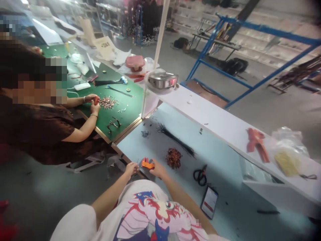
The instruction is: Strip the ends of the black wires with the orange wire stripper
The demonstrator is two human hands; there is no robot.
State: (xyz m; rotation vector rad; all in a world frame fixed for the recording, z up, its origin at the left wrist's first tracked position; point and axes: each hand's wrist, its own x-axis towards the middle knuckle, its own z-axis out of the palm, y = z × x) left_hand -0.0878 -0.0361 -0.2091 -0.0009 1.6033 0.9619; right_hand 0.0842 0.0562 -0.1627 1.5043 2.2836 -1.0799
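My right hand is closed around an orange wire stripper at the front edge of the light blue table. Just left of the tool's head, my left hand pinches a thin dark wire, its short end pointing up. The wire and the tool's jaws are apart. A pile of small copper-brown bits lies to the right of the stripper. Beyond it stretches a bundle of black wires. A small heap of silvery pieces sits near the table's left side.
Black scissors and a phone lie to my right. A raised white shelf carries a metal box and a red-orange tool. At the green table on the left, a co-worker's hands hold a red tool.
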